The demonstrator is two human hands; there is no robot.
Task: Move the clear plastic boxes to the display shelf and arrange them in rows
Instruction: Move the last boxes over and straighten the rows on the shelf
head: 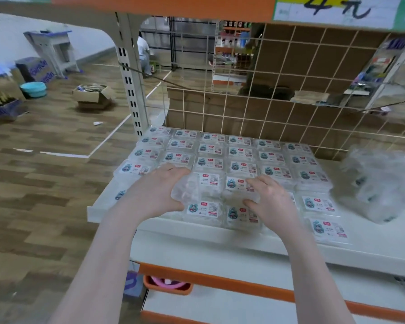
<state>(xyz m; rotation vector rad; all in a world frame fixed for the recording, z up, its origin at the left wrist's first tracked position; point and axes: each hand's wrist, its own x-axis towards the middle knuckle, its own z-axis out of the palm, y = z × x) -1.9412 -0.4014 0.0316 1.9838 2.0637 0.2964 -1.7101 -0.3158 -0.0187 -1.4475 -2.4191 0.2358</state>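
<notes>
Several clear plastic boxes (240, 153) with white labels lie in neat rows on the white display shelf (220, 232). My left hand (159, 192) grips the left end of one clear box (201, 184) near the front of the rows. My right hand (270, 202) holds the right side of the neighbouring box (237, 185), thumb at its front edge and fingers over its top. Both boxes sit level with the others around them. More boxes (327, 226) lie in front and to the right of my hands.
A crumpled clear plastic bag (381, 183) lies on the shelf at the right. A wire grid back panel (278, 108) rises behind the rows. An upright post (131, 80) stands at the shelf's left. Cardboard boxes (94, 95) and a blue basin (34, 88) sit on the wooden floor.
</notes>
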